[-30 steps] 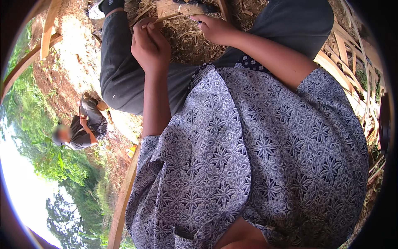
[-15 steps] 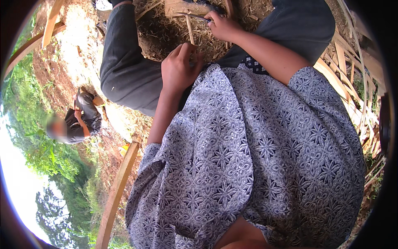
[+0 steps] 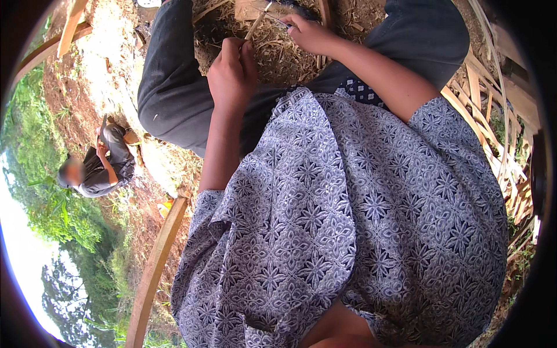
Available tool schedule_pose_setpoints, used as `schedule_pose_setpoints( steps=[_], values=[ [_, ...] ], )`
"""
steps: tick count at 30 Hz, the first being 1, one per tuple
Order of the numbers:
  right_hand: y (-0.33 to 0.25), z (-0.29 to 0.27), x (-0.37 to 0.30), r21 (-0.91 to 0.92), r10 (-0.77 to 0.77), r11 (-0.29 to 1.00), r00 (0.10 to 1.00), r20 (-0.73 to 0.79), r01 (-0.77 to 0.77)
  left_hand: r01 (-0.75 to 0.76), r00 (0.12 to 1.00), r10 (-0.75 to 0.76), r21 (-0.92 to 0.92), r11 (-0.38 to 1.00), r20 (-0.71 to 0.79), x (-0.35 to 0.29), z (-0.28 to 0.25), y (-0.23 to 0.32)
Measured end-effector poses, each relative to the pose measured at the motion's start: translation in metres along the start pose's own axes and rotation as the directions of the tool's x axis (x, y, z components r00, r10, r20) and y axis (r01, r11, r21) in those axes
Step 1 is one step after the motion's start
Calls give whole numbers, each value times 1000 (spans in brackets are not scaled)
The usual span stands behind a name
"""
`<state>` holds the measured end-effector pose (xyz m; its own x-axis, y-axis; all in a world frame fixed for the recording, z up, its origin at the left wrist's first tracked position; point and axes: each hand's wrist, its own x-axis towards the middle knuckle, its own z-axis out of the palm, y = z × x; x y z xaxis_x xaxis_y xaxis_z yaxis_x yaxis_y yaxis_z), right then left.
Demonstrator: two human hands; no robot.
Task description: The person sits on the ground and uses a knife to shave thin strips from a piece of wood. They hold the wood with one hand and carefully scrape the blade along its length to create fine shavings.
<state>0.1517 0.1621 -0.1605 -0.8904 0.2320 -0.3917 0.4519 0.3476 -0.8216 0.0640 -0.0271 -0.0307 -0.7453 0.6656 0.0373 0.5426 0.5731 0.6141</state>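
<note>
My left hand [image 3: 233, 71] is closed around a thin pale wooden stick [image 3: 256, 26], which slants up and away from my fingers. In my right hand [image 3: 308, 36], to the right of it, is a knife [image 3: 281, 22]. Only a little of its dark handle shows. The thin blade points left and meets or crosses the stick near its far end; whether it touches cannot be made out. Just beyond lies a flat wooden block [image 3: 246, 10]. Both hands are above the ground between my bent legs.
Wood shavings [image 3: 282, 58] litter the ground between my dark trouser legs [image 3: 174, 98]. A heap of split wooden strips [image 3: 481, 107] lies at the right. On the left, a wooden pole [image 3: 156, 269] slants upward, and another person [image 3: 107, 159] sits farther off.
My left hand has moved left and away from my body with the stick. The stick's far end has risen past the blade. My right hand has shifted slightly left, still gripping the knife.
</note>
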Motion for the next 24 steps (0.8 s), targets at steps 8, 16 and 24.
schedule_pose_setpoints(
  steps=[8,16,24],
  values=[
    [-63,-3,-21,-128,-407,911,901,-149,391,78,997,-78,17,997,2,31,-13,4],
    [-8,-5,12,-324,121,941,990,65,-94,57,995,-60,-40,998,-77,38,-12,-5],
    [-58,-35,5,56,209,972,952,225,-227,15,992,-35,-166,986,-121,63,-3,-15]
  ],
)
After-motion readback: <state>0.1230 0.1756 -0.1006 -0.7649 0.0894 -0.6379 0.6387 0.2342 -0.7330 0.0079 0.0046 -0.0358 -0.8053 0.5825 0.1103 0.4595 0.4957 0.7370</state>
